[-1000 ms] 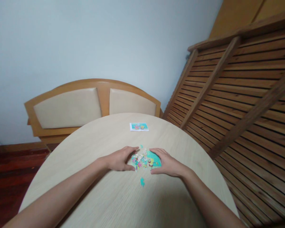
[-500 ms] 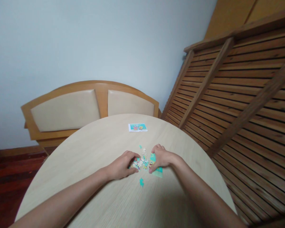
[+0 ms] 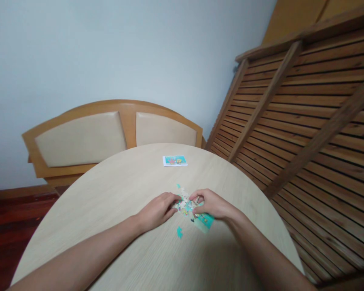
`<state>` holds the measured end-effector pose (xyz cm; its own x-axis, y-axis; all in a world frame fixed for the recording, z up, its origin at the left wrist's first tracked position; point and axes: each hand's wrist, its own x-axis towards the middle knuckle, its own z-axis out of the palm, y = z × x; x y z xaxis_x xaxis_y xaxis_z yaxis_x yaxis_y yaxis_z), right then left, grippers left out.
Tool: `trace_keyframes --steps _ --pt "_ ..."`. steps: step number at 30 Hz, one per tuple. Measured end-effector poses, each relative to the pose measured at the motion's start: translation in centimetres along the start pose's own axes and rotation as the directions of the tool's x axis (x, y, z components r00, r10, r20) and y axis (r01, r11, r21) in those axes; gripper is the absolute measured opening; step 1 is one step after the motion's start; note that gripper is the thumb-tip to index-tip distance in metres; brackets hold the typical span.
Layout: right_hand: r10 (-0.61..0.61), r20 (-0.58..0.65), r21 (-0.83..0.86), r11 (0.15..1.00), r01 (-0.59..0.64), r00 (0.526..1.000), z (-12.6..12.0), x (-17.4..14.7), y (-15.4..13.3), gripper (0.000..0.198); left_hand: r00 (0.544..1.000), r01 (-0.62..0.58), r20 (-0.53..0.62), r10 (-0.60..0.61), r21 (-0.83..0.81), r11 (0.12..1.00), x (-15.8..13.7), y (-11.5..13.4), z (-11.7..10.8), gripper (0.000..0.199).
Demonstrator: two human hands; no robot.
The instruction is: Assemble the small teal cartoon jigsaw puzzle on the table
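Note:
A loose heap of jigsaw puzzle pieces (image 3: 186, 206), white, teal and yellow, lies on the round table between my hands. My left hand (image 3: 159, 211) rests at the heap's left side, thumb and fingers apart and curved about its edge. At the right side, my right hand (image 3: 208, 203) has its fingers bent and its thumb apart, with pieces in the gap. Partly under that hand lies a flat teal printed sheet or packet (image 3: 205, 221); which one I cannot tell. A teal cluster of puzzle pieces (image 3: 179, 232) sits apart, nearer me.
A small picture card (image 3: 175, 161) with cartoon figures lies toward the far side of the pale wooden table (image 3: 124, 178). Behind the table stands a padded wooden bench back (image 3: 81, 139). A slatted wooden panel (image 3: 279, 121) leans along the right.
My right hand has drawn its fingers in from the teal sheet onto the heap's right side. The teal sheet has shifted slightly toward me and right. The heap's pieces look moved rightward.

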<state>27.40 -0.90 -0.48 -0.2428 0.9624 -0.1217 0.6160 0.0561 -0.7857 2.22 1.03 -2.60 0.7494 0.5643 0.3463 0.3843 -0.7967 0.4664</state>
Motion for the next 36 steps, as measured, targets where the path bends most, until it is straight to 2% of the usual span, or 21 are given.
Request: trace_keyframes --steps 4,8,11,15,19,22,24,25,31,36 --pt "-0.063 0.009 0.179 0.982 0.06 0.998 0.3 0.2 -0.1 0.032 1.0 0.002 -0.002 -0.002 -0.025 1.0 0.0 -0.4 0.1 0.028" --pt "-0.085 -0.065 0.389 0.915 0.104 0.994 0.8 0.7 -0.4 0.035 1.0 -0.01 -0.017 0.009 -0.036 0.999 0.0 -0.2 -0.1 0.03" --pt "-0.13 -0.131 0.434 0.884 0.175 0.983 1.1 0.8 -1.0 0.039 1.0 -0.007 -0.018 0.007 -0.009 1.0 0.1 -0.1 -0.2 0.041" --pt "-0.21 -0.069 0.424 0.879 0.219 0.975 1.1 0.2 -1.9 0.043 0.999 0.042 -0.008 -0.042 -0.001 0.999 0.1 -0.2 -0.1 0.033" --pt "-0.265 -0.014 0.211 0.942 0.262 0.964 0.7 -0.8 -2.0 0.047 1.0 0.024 0.015 -0.025 0.018 1.0 0.1 -0.1 -0.3 0.024" --pt "-0.306 0.1 -0.062 0.948 0.313 0.947 0.1 -1.4 -1.7 0.074 1.0 -0.006 0.022 0.005 0.035 0.999 0.1 0.1 -0.5 0.023" --pt "-0.277 0.181 -0.207 0.927 0.312 0.944 -0.2 -1.7 -1.3 0.092 0.999 -0.031 0.017 0.03 0.031 0.999 0.2 0.2 -0.6 0.028" --pt "-0.26 0.194 -0.252 0.919 0.304 0.946 -0.3 -1.8 -1.2 0.094 0.999 -0.038 0.02 0.037 0.027 0.999 0.3 0.3 -0.7 0.03" --pt "-0.312 0.132 -0.369 0.865 0.339 0.941 -0.1 -1.8 -1.5 0.053 0.996 -0.051 0.07 0.046 0.069 0.996 0.6 0.4 -1.0 0.024" --pt "-0.367 0.104 -0.508 0.78 0.367 0.924 0.6 -2.1 -3.0 0.039 0.99 -0.106 0.11 0.084 0.217 0.97 0.6 0.8 -0.9 0.024"
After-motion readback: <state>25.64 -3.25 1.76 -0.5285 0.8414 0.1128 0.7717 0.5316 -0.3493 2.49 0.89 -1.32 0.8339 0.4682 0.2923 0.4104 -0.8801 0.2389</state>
